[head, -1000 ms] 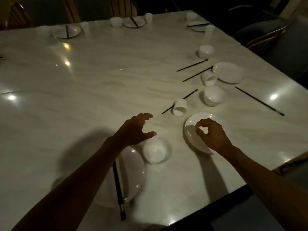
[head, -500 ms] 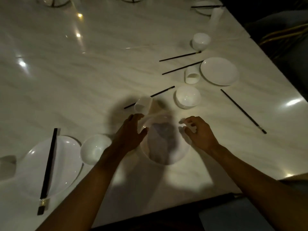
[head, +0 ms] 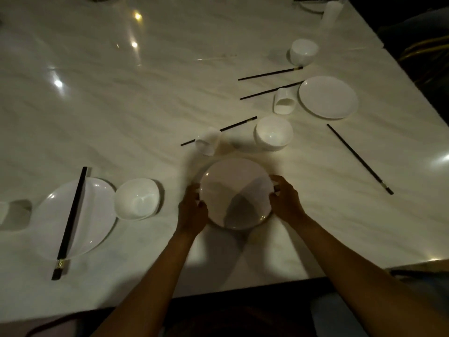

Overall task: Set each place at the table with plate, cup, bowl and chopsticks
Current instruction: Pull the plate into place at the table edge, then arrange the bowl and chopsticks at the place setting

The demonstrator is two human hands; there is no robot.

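A white plate (head: 233,188) lies on the marble table near its front edge. My left hand (head: 193,210) grips the plate's left rim and my right hand (head: 285,201) grips its right rim. Just beyond it a white cup (head: 207,141) lies on its side across a black chopstick (head: 240,122), with a white bowl (head: 273,133) to the right. At the left, a set place has a plate (head: 97,215) carrying black chopsticks (head: 71,220) and a bowl (head: 137,199) beside it.
Farther right lie another plate (head: 328,97), a tipped cup (head: 284,100), a bowl (head: 303,52) and loose chopsticks (head: 269,74), with one more chopstick (head: 359,159) at the right. The table's front edge (head: 243,288) runs close below my arms.
My left hand came over from the bowl at the left, and both hands closed on the rims of the near plate. The view swung right and down.
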